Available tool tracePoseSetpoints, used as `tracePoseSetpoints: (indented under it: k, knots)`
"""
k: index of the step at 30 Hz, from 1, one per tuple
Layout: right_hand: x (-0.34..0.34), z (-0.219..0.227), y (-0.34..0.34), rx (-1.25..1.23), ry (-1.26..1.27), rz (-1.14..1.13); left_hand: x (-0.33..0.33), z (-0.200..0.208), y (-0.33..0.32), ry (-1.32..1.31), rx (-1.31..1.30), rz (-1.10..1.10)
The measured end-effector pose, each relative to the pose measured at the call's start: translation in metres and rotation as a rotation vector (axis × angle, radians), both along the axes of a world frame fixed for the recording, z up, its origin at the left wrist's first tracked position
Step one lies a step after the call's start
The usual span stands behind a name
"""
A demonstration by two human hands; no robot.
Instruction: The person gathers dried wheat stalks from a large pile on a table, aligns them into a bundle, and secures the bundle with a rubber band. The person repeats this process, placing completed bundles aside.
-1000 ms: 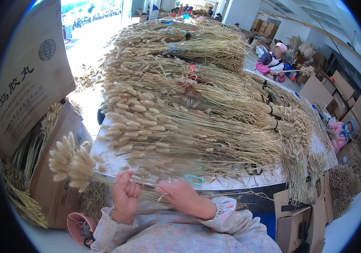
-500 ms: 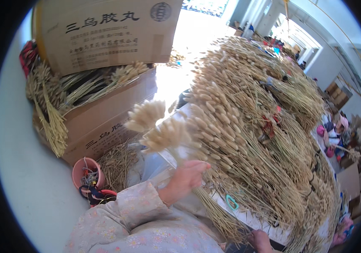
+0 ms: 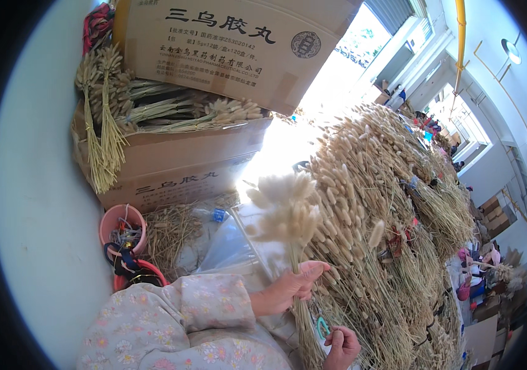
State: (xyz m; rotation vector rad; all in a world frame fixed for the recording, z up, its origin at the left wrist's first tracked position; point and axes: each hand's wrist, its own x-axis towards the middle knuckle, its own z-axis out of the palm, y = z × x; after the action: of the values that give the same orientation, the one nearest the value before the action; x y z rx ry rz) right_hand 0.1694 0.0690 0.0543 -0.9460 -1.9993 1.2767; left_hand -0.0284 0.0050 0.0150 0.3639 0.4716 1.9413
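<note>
My left hand (image 3: 289,288) is closed round the stems of a bunch of dried bunny-tail grass (image 3: 287,216). Its fluffy beige heads point up and are blurred, and the stems run down past my palm. Lower right, my right hand (image 3: 342,346) has its fingers pinched together beside those stems; whatever they hold is too small to make out. A teal loop-shaped handle (image 3: 322,328) shows just left of the right fingertips. To the right of both hands spreads a large heap of the same grass (image 3: 393,271), heads toward the far left, stems toward me.
An open cardboard box (image 3: 183,166) at the far left holds grass bundles, its raised flap (image 3: 226,49) behind. Near it stand a pink bucket (image 3: 106,225) with cords and a red container (image 3: 152,268). Loose straw (image 3: 171,237) and clear plastic (image 3: 226,246) lie between box and table.
The view has swung, shifting the box and heap. My right hand has come up and closer to my left, beside the stems. The bunch stands more upright, still in my left hand.
</note>
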Motion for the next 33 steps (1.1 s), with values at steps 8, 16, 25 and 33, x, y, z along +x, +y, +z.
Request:
tracePoseSetpoints:
  k: [8,16,25,33]
  knots:
    - [0.007,-0.015,-0.001,0.317,-0.121,0.107,0.003,-0.013,0.006,-0.017,0.274,-0.092]
    - [-0.006,-0.005,-0.011,0.512,-0.261,0.095,0.012,-0.005,0.006,0.200,0.166,-0.050]
    - [-0.009,-0.012,-0.016,0.666,-0.222,0.074,0.023,-0.008,0.005,0.061,0.072,-0.104]
    - [-0.013,-0.045,-0.003,0.805,-0.098,0.057,0.031,-0.015,0.010,0.074,0.069,0.047]
